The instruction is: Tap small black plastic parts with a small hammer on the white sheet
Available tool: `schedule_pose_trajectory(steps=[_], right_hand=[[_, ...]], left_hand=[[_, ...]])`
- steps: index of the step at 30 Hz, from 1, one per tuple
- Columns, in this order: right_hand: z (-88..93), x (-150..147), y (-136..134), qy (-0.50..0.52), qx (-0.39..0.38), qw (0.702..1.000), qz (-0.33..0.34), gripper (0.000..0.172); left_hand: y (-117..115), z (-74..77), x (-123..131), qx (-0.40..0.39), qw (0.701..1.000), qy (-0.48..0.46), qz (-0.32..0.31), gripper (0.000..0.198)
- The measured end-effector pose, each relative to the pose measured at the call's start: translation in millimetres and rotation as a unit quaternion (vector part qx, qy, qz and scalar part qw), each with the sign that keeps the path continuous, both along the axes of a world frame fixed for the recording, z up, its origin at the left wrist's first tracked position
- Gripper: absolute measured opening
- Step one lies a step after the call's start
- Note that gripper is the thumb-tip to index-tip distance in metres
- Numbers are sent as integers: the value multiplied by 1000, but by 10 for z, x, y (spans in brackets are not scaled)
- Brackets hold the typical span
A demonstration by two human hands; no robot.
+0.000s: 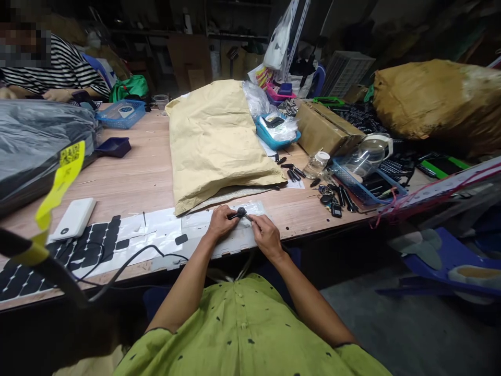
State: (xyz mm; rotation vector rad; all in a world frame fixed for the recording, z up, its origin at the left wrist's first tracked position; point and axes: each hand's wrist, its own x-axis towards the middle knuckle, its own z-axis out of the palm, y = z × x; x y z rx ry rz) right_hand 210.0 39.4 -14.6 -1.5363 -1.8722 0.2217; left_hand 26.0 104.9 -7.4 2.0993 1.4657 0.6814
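Note:
Near the table's front edge, my left hand (222, 223) is closed on a small black part with a round head (241, 212). Fingers of my right hand (266, 235) pinch at the other side of it, on a short thin piece too small to make out. Both hands are over a clear plastic-covered white sheet (203, 224). Just beyond them lies a large cream paper sack (219, 136). To the left, a strip of black adhesive pads (105, 235) runs along the edge, with a few loose pads nearer my left hand.
A white power bank (74, 219) with a black cable lies at left. Several black parts and a blue basket (368, 183) are at right, beside a clear jar (316, 165) and a cardboard box (329, 125). Across the table sits a person in a striped top (74, 65).

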Motion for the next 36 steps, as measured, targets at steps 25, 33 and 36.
schedule_pose_trajectory(steps=[25, 33, 36], right_hand=[[-179, 669, 307, -138, 0, 954, -265, 30], [-181, 668, 305, -138, 2, 953, -269, 30], [-170, 663, 301, -139, -6, 953, -270, 30]], left_hand=[[-559, 110, -436, -94, 981, 9, -171, 13], [-1064, 13, -478, -35, 985, 75, -154, 25], [-908, 74, -420, -29, 989, 37, -139, 21]])
